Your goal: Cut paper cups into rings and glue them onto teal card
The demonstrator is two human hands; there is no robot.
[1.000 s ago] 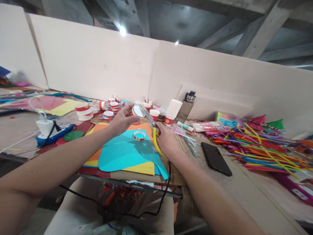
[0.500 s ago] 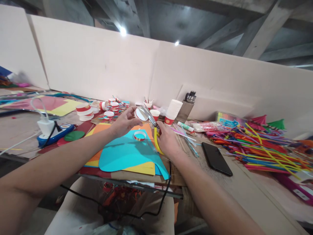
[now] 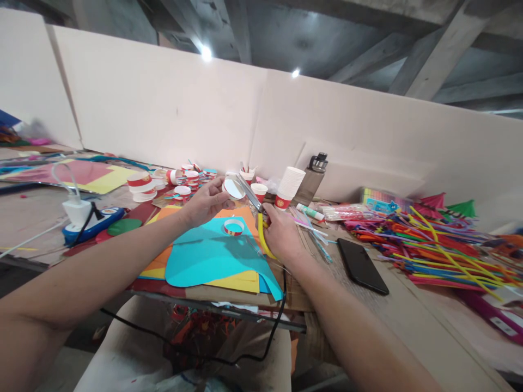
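Note:
My left hand [image 3: 206, 202] is closed on a cut paper cup piece [image 3: 232, 187], white inside with a red rim, held above the table. My right hand [image 3: 280, 234] grips yellow-handled scissors [image 3: 254, 209], whose blades reach up against the cup piece. Below the hands a cut red-and-white paper ring [image 3: 233, 227] lies on a cyan sheet [image 3: 212, 256] that tops yellow and orange sheets.
A stack of white paper cups [image 3: 289, 185] and a dark bottle [image 3: 311, 178] stand behind the hands. A black phone [image 3: 362, 264] lies to the right, beside a heap of coloured straws [image 3: 433, 245]. Cut cup pieces [image 3: 180, 179] and a power strip [image 3: 87, 220] sit to the left.
The hands, cup piece and scissors dipped slightly and came back up. Little else has shifted.

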